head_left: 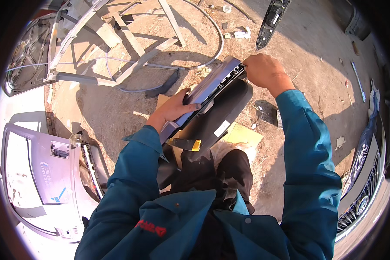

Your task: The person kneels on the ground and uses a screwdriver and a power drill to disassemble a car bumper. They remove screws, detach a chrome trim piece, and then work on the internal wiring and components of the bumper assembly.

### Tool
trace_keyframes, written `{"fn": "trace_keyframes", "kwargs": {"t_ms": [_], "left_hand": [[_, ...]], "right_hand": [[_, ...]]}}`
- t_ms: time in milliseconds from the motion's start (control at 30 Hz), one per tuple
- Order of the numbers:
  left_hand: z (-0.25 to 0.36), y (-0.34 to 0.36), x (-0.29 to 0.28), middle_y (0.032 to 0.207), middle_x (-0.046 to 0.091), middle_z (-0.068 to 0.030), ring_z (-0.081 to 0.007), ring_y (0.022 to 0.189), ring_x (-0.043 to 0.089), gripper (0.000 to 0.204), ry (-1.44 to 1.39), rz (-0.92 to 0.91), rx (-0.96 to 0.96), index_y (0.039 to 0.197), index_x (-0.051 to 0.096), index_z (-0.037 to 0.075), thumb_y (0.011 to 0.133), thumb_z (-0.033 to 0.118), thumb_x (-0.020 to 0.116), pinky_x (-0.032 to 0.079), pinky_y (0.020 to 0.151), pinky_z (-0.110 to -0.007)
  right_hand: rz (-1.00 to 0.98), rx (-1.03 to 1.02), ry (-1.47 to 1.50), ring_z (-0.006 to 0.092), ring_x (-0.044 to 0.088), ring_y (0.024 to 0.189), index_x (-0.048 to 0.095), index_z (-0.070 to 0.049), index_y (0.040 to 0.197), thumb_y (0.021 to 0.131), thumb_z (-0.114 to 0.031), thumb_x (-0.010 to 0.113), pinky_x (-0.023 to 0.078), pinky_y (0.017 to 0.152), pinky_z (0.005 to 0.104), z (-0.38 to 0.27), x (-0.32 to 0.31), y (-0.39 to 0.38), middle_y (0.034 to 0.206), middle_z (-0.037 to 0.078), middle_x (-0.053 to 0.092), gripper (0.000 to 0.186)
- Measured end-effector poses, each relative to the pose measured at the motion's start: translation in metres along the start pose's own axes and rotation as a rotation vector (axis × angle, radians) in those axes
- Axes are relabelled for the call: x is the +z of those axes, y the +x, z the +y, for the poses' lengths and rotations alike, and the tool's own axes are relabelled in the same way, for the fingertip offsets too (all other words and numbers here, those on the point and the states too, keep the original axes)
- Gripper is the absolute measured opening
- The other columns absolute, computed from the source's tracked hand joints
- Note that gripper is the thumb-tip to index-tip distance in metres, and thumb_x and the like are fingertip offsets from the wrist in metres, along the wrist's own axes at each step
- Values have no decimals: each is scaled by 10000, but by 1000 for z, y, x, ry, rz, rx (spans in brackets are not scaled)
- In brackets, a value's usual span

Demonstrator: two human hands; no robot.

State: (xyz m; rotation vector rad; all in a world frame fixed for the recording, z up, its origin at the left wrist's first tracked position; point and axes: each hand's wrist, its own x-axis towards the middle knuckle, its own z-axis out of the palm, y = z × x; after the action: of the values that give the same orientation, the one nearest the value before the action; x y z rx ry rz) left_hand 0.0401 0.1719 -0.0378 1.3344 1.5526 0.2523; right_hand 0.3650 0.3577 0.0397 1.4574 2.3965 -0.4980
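A long lavender-grey trim panel [208, 84] with black fittings along one edge slants up to the right in front of me. My left hand [171, 108] grips its lower part, thumb across the face. My right hand [262, 71] is closed at its upper end; the fingertips are partly hidden. Beneath it lies a larger dark panel [227, 104] with a white label. A dark object with a yellow end [195, 145] is just below the lavender piece, over my legs.
A metal frame [169, 13] with looping hose is at upper left, a lavender car door [43, 160] at lower left. A dark strip [270, 24] stands at the top, cardboard [247, 134] lies below me, a grille [355, 199] is at right, and debris dots the ground.
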Motion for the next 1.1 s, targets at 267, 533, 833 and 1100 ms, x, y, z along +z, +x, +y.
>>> {"fn": "trace_keyframes", "kwargs": {"t_ms": [267, 533, 833, 1100], "left_hand": [[-57, -177, -8, 1500, 638, -347, -488, 1364, 653, 896, 130, 244, -105, 1629, 510, -64, 992, 483, 823, 508, 1173, -497], [-104, -257, -6, 1479, 668, -319, -503, 1355, 644, 840, 270, 353, -212, 1594, 566, -14, 996, 527, 802, 513, 1162, -526], [-146, -338, 6, 1435, 692, -294, -493, 1336, 650, 887, 375, 518, -269, 1552, 605, 7, 983, 668, 763, 522, 1149, -549], [-191, -358, 50, 1336, 736, -247, -473, 1277, 659, 864, 326, 827, -177, 1463, 675, 17, 947, 702, 775, 476, 1157, -560]], "right_hand": [[9, -81, -74, 443, 787, 1187, 849, -19, 1208, 954, -127, 659, 635, 1016, 516, -14, -16, 40, 1251, 256, 811, 334], [21, -208, -115, 442, 796, 1104, 856, -89, 1242, 1003, -188, 646, 635, 977, 507, -1, -15, 57, 1204, 240, 819, 333], [-96, -40, 140, 251, 732, 575, 814, -56, 1344, 1070, -202, 676, 561, 519, 427, -3, -25, 44, 838, 174, 793, 340], [-119, 73, 148, 202, 653, 485, 774, -115, 1423, 1096, -269, 642, 474, 433, 373, 9, -16, 42, 717, 124, 724, 385]]}}
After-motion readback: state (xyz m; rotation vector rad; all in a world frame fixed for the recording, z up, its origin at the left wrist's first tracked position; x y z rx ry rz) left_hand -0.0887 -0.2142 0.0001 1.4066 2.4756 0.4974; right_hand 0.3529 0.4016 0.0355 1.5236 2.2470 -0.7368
